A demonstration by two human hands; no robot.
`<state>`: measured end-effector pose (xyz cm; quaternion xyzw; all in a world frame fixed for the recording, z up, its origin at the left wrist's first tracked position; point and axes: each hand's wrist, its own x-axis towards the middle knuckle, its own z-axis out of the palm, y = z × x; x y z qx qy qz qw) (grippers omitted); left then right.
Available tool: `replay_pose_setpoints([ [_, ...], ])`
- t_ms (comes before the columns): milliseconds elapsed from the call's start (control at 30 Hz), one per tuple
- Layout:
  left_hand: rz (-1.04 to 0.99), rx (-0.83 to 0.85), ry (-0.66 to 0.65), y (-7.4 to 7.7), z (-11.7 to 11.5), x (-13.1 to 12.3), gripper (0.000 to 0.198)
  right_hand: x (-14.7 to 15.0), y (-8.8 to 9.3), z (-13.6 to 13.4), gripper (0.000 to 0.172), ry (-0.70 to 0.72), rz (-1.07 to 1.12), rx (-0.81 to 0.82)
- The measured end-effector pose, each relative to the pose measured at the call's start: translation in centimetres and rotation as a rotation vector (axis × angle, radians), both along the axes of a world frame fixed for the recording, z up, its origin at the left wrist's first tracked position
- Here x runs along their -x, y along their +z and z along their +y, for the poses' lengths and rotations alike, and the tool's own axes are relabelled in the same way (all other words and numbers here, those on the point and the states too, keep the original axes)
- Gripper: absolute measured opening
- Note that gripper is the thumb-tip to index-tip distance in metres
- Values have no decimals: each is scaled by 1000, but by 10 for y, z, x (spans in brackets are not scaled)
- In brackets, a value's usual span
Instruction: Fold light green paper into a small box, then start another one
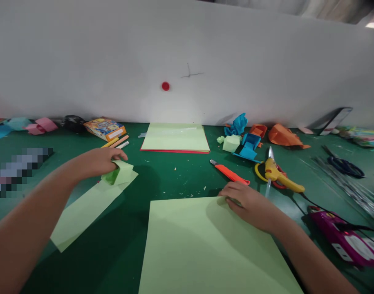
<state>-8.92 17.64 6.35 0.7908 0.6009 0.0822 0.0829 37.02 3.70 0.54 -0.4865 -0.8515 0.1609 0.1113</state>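
Your left hand (pixel 97 161) has its grip pinched on the folded far end of a pale green paper strip (pixel 88 206), which slants across the green surface (pixel 162 175). Your right hand (pixel 251 204) rests on the far right corner of the large pale green sheet (pixel 205 249); whether that grip pinches the edge cannot be told. An orange cutter (pixel 229 173) lies just beyond it.

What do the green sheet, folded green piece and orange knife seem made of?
Large green sheet: thin matte paper or light card, crisp-edged, no shine. Folded green piece, gripped by the left hand: apparently the same paper, holding sharp creases. Orange knife: probably smooth plastic casing, with a greyish, possibly metal tip.
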Motion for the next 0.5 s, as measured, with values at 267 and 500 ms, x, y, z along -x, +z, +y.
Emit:
replay_pose_setpoints([
  [267,172,327,-44,11,-3,25,50,-2,-3,1,28,-2,11,2],
  [500,266,237,-49,7,5,45,66,0,-1,1,27,2,21,-9],
])
